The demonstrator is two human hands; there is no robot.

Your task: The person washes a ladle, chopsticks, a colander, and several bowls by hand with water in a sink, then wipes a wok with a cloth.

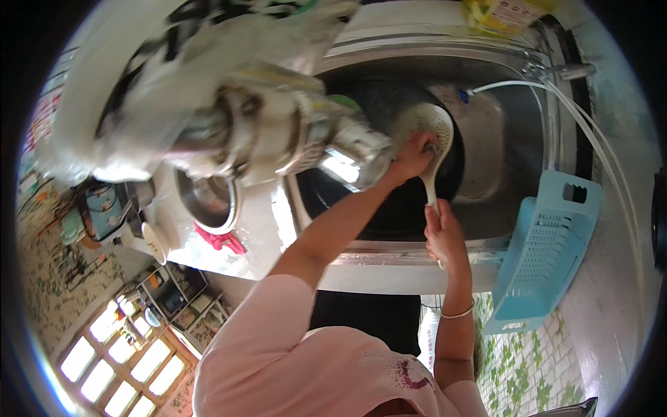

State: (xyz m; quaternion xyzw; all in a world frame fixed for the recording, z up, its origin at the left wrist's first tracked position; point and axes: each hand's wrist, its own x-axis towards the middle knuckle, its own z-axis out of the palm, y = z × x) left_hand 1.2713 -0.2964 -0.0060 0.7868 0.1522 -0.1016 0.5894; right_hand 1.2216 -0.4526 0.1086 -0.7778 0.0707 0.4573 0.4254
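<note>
A pale perforated skimmer (439, 119) is tilted over a dark round pan (453, 170) inside the steel sink (517, 215). My right hand (447, 233) is closed round the skimmer's handle, near the sink's front edge. My left hand (415, 154) presses against the skimmer's bowl with bent fingers; whatever sits under those fingers is too small to make out. Part of something green (345, 103) shows at the pan's far left, largely hidden behind a blurred metal fitting.
The metal fitting (299, 135), wrapped in clear plastic, looms close at upper left. A white hose (511, 83) runs from the tap (566, 71). A light-blue basket (542, 250) leans at the sink's right. On the left counter lie a steel bowl (231, 205) and pink cloth (221, 240).
</note>
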